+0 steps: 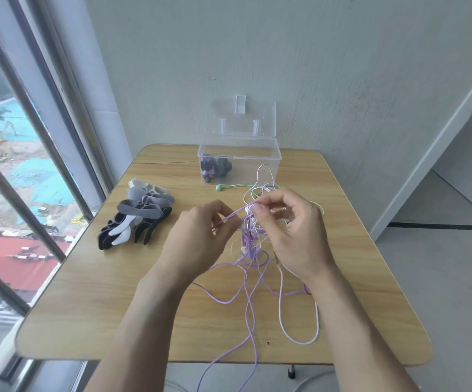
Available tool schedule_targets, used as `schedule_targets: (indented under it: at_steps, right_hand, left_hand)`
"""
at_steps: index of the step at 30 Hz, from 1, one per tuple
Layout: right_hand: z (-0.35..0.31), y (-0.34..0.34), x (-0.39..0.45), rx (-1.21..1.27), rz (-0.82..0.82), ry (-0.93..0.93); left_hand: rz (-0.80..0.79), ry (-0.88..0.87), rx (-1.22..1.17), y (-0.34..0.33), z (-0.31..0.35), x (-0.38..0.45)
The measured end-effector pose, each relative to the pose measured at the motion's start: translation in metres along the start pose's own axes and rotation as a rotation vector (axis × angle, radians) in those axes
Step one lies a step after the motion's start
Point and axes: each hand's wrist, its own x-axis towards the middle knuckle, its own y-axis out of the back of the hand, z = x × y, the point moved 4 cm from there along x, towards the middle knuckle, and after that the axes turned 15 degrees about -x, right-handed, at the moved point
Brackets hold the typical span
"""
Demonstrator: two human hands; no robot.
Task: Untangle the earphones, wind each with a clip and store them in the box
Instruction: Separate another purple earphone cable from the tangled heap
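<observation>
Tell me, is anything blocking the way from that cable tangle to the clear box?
Nothing solid does. The box stands open beyond the tangle, with only a green earphone lying between. The knot itself, held by both hands, is what remains.

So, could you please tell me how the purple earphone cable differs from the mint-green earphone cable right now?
The purple earphone cable is pinched in both hands, left hand and right hand, and trails over the table's near edge; the mint-green earphone cable lies untouched by the clear plastic box. Both run into the same tangle.
</observation>
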Motion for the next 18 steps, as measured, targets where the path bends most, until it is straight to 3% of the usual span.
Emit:
schedule_targets:
  at_steps: [3, 6, 11, 18]
  right_hand:
    - [0.006, 0.002, 0.001, -0.008, -0.082, -0.124]
    - [0.017, 0.005, 0.001, -0.236, -0.159, -0.180]
    - [0.025, 0.019, 0.006, -0.424, -0.034, -0.112]
    - [0.015, 0.024, 0.006, -0.164, 0.049, -0.117]
  left_hand:
    - [0.031, 0.045, 0.083, 0.002, -0.002, 0.000]
    - [0.113, 0.079, 0.183, 0.010, -0.007, 0.001]
    - [0.275, 0.122, 0.120, 0.024, -0.008, 0.002]
    - [0.190, 0.300, 0.070, 0.017, -0.005, -0.003]
